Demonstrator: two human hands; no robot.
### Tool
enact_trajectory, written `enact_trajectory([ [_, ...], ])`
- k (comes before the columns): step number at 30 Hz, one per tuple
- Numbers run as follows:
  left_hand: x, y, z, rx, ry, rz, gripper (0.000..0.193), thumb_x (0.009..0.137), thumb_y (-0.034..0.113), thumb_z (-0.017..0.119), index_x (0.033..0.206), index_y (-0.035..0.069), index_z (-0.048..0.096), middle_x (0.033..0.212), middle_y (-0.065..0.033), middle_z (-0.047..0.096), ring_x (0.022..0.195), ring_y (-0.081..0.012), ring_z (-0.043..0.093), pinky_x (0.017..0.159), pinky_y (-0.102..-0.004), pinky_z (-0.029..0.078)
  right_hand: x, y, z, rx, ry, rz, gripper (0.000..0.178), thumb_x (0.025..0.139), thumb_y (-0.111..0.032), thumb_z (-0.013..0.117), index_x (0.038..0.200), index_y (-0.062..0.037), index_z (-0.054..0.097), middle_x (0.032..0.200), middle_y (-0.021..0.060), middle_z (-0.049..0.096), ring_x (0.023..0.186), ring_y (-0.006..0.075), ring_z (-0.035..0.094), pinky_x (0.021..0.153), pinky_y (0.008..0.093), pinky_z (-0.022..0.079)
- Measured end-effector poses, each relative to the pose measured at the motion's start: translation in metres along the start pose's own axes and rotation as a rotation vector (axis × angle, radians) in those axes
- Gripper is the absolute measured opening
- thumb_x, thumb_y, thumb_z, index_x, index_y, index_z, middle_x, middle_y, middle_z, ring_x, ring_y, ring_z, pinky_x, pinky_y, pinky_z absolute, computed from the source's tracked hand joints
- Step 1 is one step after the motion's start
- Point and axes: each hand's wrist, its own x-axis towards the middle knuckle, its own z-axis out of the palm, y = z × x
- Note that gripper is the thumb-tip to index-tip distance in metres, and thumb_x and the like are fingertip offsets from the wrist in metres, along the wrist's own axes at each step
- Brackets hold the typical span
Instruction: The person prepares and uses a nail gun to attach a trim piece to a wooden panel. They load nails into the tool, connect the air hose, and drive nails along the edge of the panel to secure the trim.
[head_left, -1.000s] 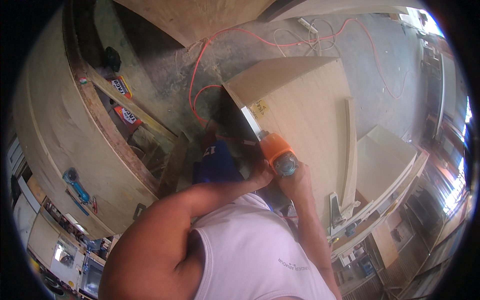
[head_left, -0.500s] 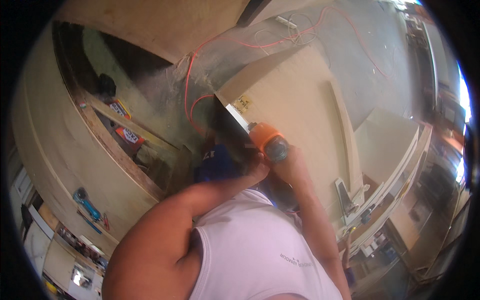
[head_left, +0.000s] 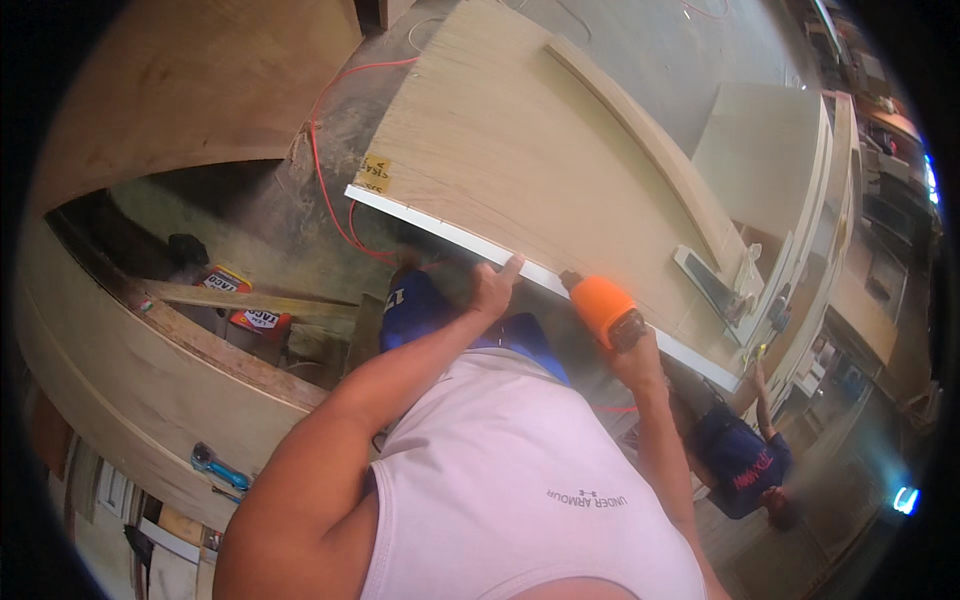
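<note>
A light wooden panel (head_left: 520,130) with a white edge strip (head_left: 440,228) lies in front of me. My right hand (head_left: 632,362) grips an orange gun-shaped power tool (head_left: 603,303); its short dark nozzle is by the strip, and I cannot tell whether they touch. To the left of the tool, my left hand (head_left: 492,287) holds the panel's white edge, one digit against the strip and the other fingers partly hidden. A yellowish label (head_left: 375,172) with writing sits at the panel's left corner.
A long wooden batten (head_left: 650,140) and a dark flat tool (head_left: 712,285) lie on the panel. A red hose or cable (head_left: 318,150) runs across the floor. Another person (head_left: 740,455) stands right, a hand near the panel's corner. Left, a blue-handled tool (head_left: 215,465) lies on a wooden surface.
My hands have moved apart: the right took the orange tool rightward along the edge, while the left is on the strip. The view has shifted, bringing more of the white edge and another person into sight.
</note>
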Motion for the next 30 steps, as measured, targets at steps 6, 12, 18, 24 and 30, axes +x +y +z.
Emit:
enact_trajectory([
  [6, -0.011, 0.025, 0.002, 0.216, 0.034, 0.074, 0.065, 0.096, 0.05, 0.066, 0.068, -0.008, 0.061, 0.06, -0.0171, 0.06, 0.059, -0.0245, 0.057, 0.062, -0.047, 0.048, -0.001, 0.0, 0.01, 0.01, -0.123, 0.005, 0.036, 0.08, -0.025, 0.08, 0.11, -0.0072, 0.071, 0.093, 0.0205, 0.073, 0.089, 0.0423, 0.07, 0.077, 0.044, 0.056],
  [12, -0.008, 0.026, -0.004, 0.388, -0.031, 0.005, 0.065, 0.101, 0.052, 0.057, 0.078, -0.007, 0.067, 0.07, -0.0217, 0.069, 0.067, -0.0343, 0.069, 0.067, -0.0473, 0.051, 0.015, -0.005, 0.017, -0.059, -0.111, -0.073, 0.035, 0.081, -0.025, 0.077, 0.111, -0.0085, 0.072, 0.092, 0.0209, 0.073, 0.087, 0.0443, 0.069, 0.077, 0.0475, 0.055],
  [18, -0.014, 0.065, -0.007, 0.423, -0.161, -0.2, 0.053, 0.105, 0.042, 0.056, 0.105, -0.01, 0.067, 0.09, -0.0167, 0.073, 0.08, -0.023, 0.075, 0.069, -0.0368, 0.066, 0.026, 0.001, 0.02, -0.068, -0.148, 0.008, 0.035, 0.08, -0.019, 0.074, 0.112, -0.006, 0.072, 0.091, 0.0239, 0.073, 0.088, 0.0445, 0.069, 0.079, 0.0492, 0.056],
  [24, -0.017, 0.068, -0.001, 0.383, -0.088, -0.2, 0.061, 0.103, 0.047, 0.055, 0.09, -0.011, 0.069, 0.078, -0.0199, 0.071, 0.072, -0.0273, 0.075, 0.065, -0.039, 0.06, 0.033, -0.001, 0.019, -0.091, -0.194, 0.029, 0.038, 0.079, -0.019, 0.074, 0.114, -0.0062, 0.071, 0.092, 0.024, 0.073, 0.089, 0.0442, 0.07, 0.08, 0.0495, 0.056],
  [30, -0.018, 0.072, -0.002, 0.419, -0.101, -0.161, 0.067, 0.103, 0.049, 0.054, 0.079, -0.012, 0.069, 0.068, -0.0216, 0.069, 0.067, -0.0298, 0.075, 0.062, -0.0394, 0.057, 0.039, -0.003, 0.021, -0.085, -0.207, 0.041, 0.042, 0.077, -0.018, 0.075, 0.118, -0.0079, 0.071, 0.094, 0.0242, 0.073, 0.09, 0.0441, 0.07, 0.082, 0.0493, 0.056],
])
